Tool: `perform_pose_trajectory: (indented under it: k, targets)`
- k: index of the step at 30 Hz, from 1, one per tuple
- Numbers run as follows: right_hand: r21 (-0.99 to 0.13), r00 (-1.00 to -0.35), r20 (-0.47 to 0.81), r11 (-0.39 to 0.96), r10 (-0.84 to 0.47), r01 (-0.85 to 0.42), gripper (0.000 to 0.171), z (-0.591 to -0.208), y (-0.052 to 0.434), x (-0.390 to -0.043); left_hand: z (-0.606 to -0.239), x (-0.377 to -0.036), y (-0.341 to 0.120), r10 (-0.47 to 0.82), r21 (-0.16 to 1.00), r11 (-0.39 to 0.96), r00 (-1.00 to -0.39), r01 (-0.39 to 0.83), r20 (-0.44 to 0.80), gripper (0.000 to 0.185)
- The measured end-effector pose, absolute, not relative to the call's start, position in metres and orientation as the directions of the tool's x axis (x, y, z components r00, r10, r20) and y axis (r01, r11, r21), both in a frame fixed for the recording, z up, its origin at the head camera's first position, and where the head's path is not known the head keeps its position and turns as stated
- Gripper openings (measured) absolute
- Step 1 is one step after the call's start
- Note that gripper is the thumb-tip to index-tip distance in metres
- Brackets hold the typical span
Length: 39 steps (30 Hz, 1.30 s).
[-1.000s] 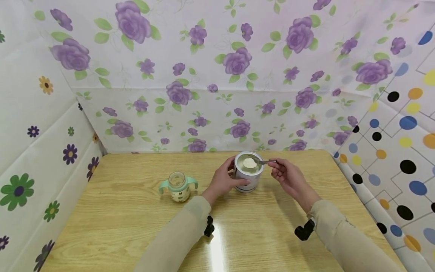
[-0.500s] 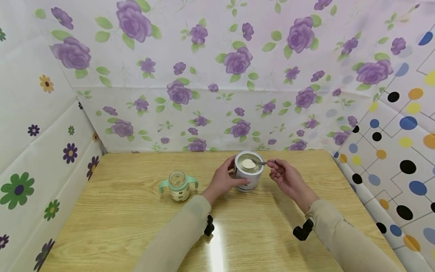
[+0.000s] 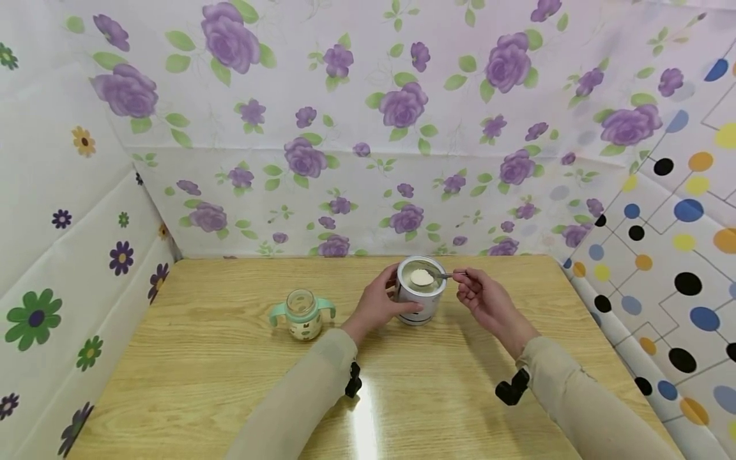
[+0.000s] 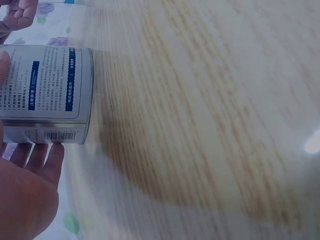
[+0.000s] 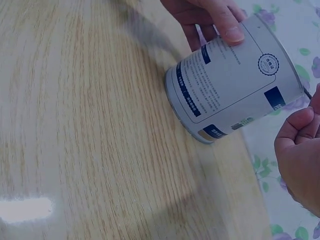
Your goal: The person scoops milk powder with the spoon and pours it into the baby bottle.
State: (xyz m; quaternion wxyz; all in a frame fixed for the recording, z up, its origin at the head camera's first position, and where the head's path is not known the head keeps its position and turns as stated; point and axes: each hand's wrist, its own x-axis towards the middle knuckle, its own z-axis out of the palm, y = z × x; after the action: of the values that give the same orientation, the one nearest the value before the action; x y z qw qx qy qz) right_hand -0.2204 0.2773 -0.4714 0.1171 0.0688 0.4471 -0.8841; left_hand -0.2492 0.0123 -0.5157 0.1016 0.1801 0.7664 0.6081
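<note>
A white tin of powder (image 3: 421, 297) stands open on the wooden table (image 3: 230, 383); its printed wall also shows in the wrist views (image 4: 45, 95) (image 5: 235, 85). My left hand (image 3: 379, 305) grips the tin's side, thumb in front. My right hand (image 3: 485, 300) pinches the handle of a metal spoon (image 3: 443, 275) whose bowl, heaped with white powder (image 3: 422, 276), sits over the tin's mouth. In the right wrist view my right hand (image 5: 300, 155) shows curled beside the tin.
A small baby bottle (image 3: 301, 314) with mint-green handles and no lid stands left of the tin. Flowered sheets wall the table at the back (image 3: 368, 191) and left; a dotted sheet (image 3: 661, 268) closes the right side.
None between the hands and the tin; only the view has shifted slightly.
</note>
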Motion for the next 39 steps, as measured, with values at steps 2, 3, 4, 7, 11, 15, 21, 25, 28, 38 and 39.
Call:
perform_pose_trajectory:
  k: [2, 3, 4, 7, 11, 15, 21, 25, 28, 38, 39]
  targets:
    - [-0.778, -0.964, -0.227, -0.569, -0.141, 0.267, 0.045, -0.471, 0.277, -0.22, -0.514, -0.25, 0.011, 0.408, 0.965, 0.206, -0.911, 0.16, 0.064, 0.096]
    - [-0.781, -0.964, -0.227, -0.566, -0.139, 0.266, 0.045, -0.47, 0.276, -0.22, -0.514, -0.251, 0.011, 0.413, 0.962, 0.218, -0.909, 0.164, 0.062, 0.097]
    - [-0.781, -0.963, -0.229, -0.564, -0.139, 0.267, 0.044, -0.47, 0.276, -0.22, -0.512, -0.251, 0.01, 0.418, 0.958, 0.232, -0.907, 0.166, 0.056, 0.1]
    - [-0.781, -0.962, -0.232, -0.561, -0.145, 0.273, 0.044, -0.468, 0.276, -0.22, -0.507, -0.252, 0.006, 0.425, 0.942, 0.283, -0.904, 0.182, 0.047, 0.107]
    - [-0.772, -0.959, -0.241, -0.57, -0.149, 0.282, 0.042, -0.466, 0.275, -0.221, -0.494, -0.252, -0.003, 0.426, 0.907, 0.364, -0.904, 0.211, 0.039, 0.113]
    - [-0.772, -0.958, -0.245, -0.569, -0.146, 0.284, 0.041, -0.468, 0.275, -0.222, -0.468, -0.251, -0.018, 0.452, 0.852, 0.446, -0.891, 0.275, 0.051, 0.112]
    - [-0.785, -0.961, -0.237, -0.554, -0.142, 0.276, 0.042, -0.471, 0.276, -0.223, -0.428, -0.246, -0.055, 0.514, 0.747, 0.546, -0.856, 0.38, 0.061, 0.104]
    - [-0.785, -0.961, -0.234, -0.555, -0.148, 0.276, 0.043, -0.471, 0.277, -0.223, -0.411, -0.243, -0.088, 0.551, 0.722, 0.554, -0.833, 0.416, 0.057, 0.099]
    - [-0.78, -0.959, -0.234, -0.558, -0.158, 0.283, 0.044, -0.471, 0.277, -0.223, -0.404, -0.24, -0.115, 0.57, 0.713, 0.556, -0.82, 0.427, 0.047, 0.098]
    - [-0.768, -0.956, -0.246, -0.569, -0.161, 0.294, 0.04, -0.467, 0.272, -0.223, -0.408, -0.229, -0.194, 0.565, 0.715, 0.564, -0.824, 0.412, 0.029, 0.096]
    - [-0.766, -0.956, -0.246, -0.572, -0.162, 0.294, 0.041, -0.467, 0.272, -0.223, -0.409, -0.228, -0.199, 0.559, 0.721, 0.562, -0.828, 0.405, 0.029, 0.095]
